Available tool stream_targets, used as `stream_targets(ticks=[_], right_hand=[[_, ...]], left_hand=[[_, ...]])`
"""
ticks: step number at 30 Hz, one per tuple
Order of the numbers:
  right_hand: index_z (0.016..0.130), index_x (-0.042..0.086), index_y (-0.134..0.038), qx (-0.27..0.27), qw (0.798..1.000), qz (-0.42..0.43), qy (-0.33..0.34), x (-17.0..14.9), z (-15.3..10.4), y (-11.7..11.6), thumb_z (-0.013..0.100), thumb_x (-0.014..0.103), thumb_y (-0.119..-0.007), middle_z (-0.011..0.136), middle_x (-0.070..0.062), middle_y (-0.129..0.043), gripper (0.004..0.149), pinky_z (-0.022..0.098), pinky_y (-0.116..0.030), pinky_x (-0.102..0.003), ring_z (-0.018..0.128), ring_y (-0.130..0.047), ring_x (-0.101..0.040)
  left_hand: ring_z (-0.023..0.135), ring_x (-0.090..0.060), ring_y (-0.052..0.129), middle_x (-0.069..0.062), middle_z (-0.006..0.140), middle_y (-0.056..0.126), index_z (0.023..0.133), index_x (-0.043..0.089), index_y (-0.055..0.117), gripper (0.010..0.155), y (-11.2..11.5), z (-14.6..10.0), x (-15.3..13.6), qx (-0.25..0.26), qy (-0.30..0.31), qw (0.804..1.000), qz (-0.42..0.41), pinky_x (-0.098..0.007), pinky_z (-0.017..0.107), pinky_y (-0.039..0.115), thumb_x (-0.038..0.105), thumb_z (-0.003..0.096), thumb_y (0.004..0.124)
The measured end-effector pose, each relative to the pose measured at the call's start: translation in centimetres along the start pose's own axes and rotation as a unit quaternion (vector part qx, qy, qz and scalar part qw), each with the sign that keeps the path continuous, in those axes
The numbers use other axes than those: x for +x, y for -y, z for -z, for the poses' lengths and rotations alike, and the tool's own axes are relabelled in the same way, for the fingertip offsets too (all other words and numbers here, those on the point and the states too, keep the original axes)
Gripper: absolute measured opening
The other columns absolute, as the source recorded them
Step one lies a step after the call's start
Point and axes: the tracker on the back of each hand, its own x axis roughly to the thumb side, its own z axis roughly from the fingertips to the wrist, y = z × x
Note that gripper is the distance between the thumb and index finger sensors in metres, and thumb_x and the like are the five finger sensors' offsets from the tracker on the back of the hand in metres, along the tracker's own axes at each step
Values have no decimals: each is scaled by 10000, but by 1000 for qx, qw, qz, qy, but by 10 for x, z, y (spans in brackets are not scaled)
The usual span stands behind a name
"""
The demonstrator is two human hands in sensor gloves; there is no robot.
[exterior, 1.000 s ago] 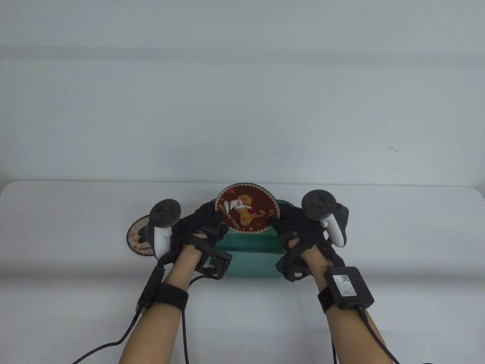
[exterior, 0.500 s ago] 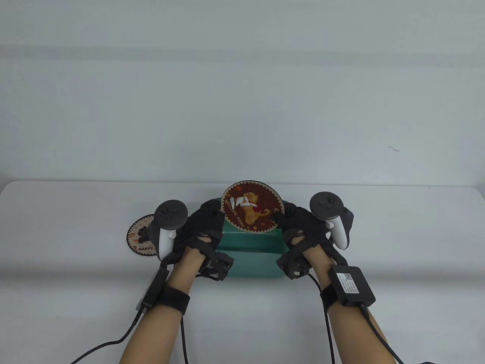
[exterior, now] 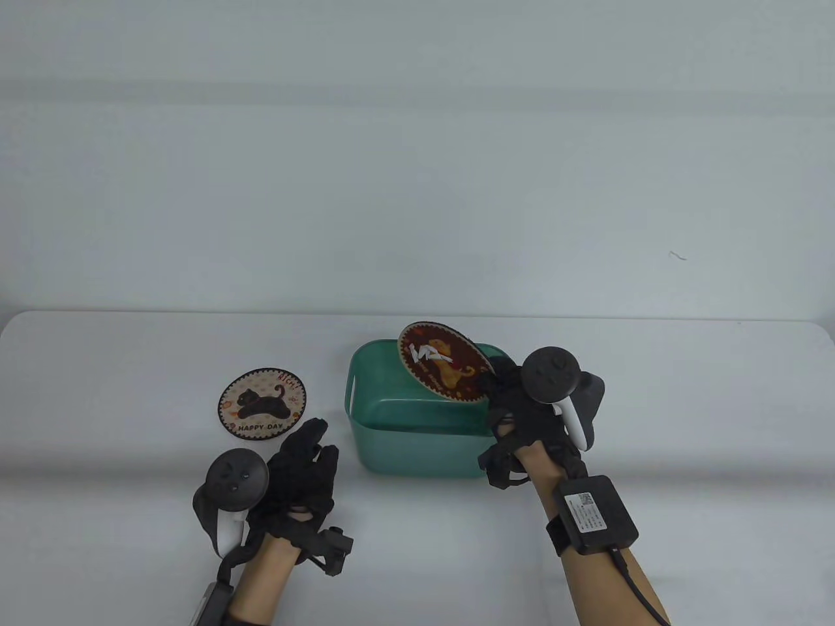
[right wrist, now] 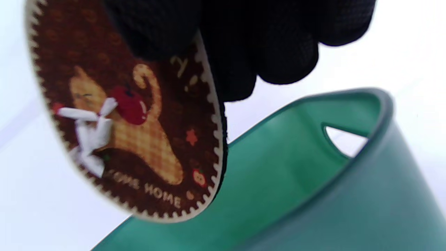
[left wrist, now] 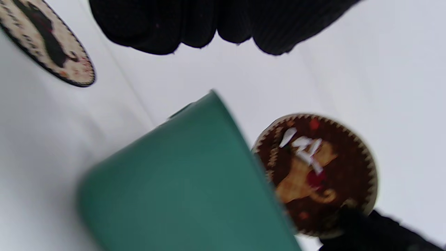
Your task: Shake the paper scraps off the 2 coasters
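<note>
My right hand (exterior: 505, 388) pinches the right edge of a brown round coaster (exterior: 443, 367) with an orange cat on it, tilted over the green bin (exterior: 417, 430). Several white paper scraps (exterior: 430, 354) cling to its face; they show too in the right wrist view (right wrist: 89, 134) and left wrist view (left wrist: 305, 148). A cream coaster with a black cat (exterior: 262, 404) lies flat on the table left of the bin, with no scraps on it. My left hand (exterior: 306, 456) hovers open near the table's front, below that coaster, holding nothing.
The green bin has a handle slot (right wrist: 343, 139) in its end wall and stands mid-table on the white table (exterior: 685, 404). A pale wall rises behind. Cables trail from both wrists toward the front edge.
My left hand has let go of the brown coaster and drawn back toward the front left. The right hand alone now holds it, tilted more steeply over the bin.
</note>
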Motion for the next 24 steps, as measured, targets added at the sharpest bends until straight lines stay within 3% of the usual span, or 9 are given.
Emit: stream_targets(ticks=[3,7,9,13,16,19,21,22,24], right_hand=[[809,263,-686,-47,998,41,-1,1,-6,1,426,353,-731,727,-32,-851,396,520,-652,-430,629,-808,-245],[804,260,-689,-35,999,-38,-2,5,-6,1,425,363,-727,711,-23,-867,395,505,-679,-420,609,-833,-231],[804,252,-690,-60,998,25,-19,7,-7,2,424,354,-731,706,-33,-869,396,503,-675,-425,603,-833,-237],[809,248,-683,-7,998,-40,-38,13,-5,1,431,360,-724,702,-31,-876,397,496,-687,-422,596,-845,-232],[806,239,-690,-50,998,-2,-44,16,-7,2,428,348,-730,696,-46,-880,395,490,-684,-428,586,-846,-243],[809,241,-682,20,996,-64,-56,22,-4,3,432,352,-724,691,-42,-883,395,486,-692,-425,582,-853,-237],[812,261,-673,-62,997,-25,-40,23,-6,8,431,367,-714,697,-19,-881,398,494,-696,-408,588,-855,-217],[805,237,-691,-67,997,3,-25,24,-5,7,424,343,-730,683,-50,-888,397,483,-689,-427,573,-854,-243],[805,218,-697,6,998,-40,-41,28,-1,3,427,329,-736,676,-72,-892,395,474,-687,-442,563,-856,-262]], left_hand=[[857,-433,667,-169,983,562,979,156,543,572,-2,-2,-10,-7,-9,999,30,-479,595,683,349,486,759],[855,-436,668,-168,981,567,977,154,547,571,-1,-5,-17,-19,-17,999,48,-483,594,684,352,484,759],[854,-439,668,-170,980,568,976,152,549,572,1,-6,-18,-22,-19,998,50,-485,593,683,352,484,759],[851,-439,673,-169,978,574,975,151,553,569,2,-7,-18,-27,-20,998,51,-485,592,685,352,484,759],[849,-440,676,-170,976,578,974,149,557,568,3,-7,-18,-30,-17,998,53,-486,590,687,352,483,759],[848,-440,678,-171,976,578,973,149,559,566,5,-7,-18,-34,-15,998,52,-485,590,687,353,484,758],[848,-440,678,-171,976,580,973,150,560,566,6,-7,-17,-38,-14,998,54,-486,589,688,352,483,759],[849,-440,677,-168,976,580,973,150,558,567,7,-7,-17,-38,-14,998,55,-486,590,687,353,483,759],[850,-438,678,-169,976,579,973,151,559,566,8,-6,-17,-40,-14,998,55,-486,590,687,353,484,758]])
